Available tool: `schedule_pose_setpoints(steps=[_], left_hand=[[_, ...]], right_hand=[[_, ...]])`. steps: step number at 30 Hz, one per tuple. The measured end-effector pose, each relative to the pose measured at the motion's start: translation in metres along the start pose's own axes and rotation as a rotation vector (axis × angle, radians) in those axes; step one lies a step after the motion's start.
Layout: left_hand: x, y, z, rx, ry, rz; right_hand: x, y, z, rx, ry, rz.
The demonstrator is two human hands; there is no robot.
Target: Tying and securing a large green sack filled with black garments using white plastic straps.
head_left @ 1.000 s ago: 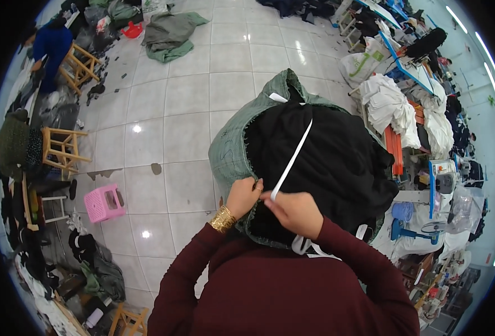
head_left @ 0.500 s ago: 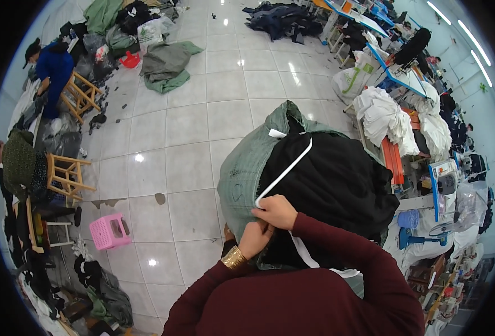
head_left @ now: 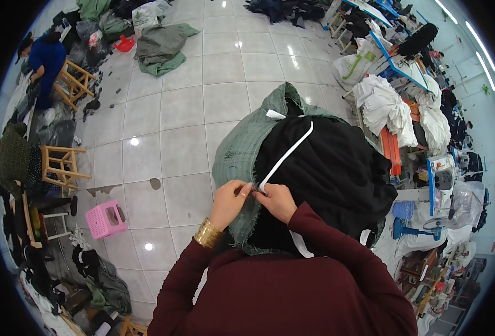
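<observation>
As hands (head_left: 229,203) meet at sacking (head_left: 233,159), tiled floor (head_left: 182,147), pink stool (head_left: 102,220) — blue-edged table (head_left: 430,187)

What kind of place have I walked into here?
Probably a garment or sewing workshop: there's a green sack stuffed with black cloth, white fabric heaped at the right, and a blue-edged worktable beyond it.
</observation>
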State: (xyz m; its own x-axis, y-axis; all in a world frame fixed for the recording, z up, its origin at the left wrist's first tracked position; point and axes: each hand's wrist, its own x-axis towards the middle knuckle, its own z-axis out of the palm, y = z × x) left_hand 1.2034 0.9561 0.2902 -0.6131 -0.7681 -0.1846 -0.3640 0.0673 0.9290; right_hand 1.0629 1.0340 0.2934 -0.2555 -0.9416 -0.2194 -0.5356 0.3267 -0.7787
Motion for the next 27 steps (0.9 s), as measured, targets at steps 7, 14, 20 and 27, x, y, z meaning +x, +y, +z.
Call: schedule_pose_setpoints(steps=[7,14,20,27], left_hand=[[-0.017,-0.016,0.019,0.029,0.023,0.094],[-0.019,-0.023,0.015,-0.038,-0.005,0.008],[-0.014,-0.021,0.021,0.118,-0.045,0.089],[0.007,-0.032,0.009,-0.518,-0.365,-0.371]], right_hand=[[-0.006,0.022,0.019,-0.056,0.138,-0.151],[-0.015,0.006,0.026,-0.125,0.231,-0.094],[-0.005,0.022,0.037,-0.252,0.274,-0.184],[-0.004,0.023,0.038,-0.326,0.291,-0.302]])
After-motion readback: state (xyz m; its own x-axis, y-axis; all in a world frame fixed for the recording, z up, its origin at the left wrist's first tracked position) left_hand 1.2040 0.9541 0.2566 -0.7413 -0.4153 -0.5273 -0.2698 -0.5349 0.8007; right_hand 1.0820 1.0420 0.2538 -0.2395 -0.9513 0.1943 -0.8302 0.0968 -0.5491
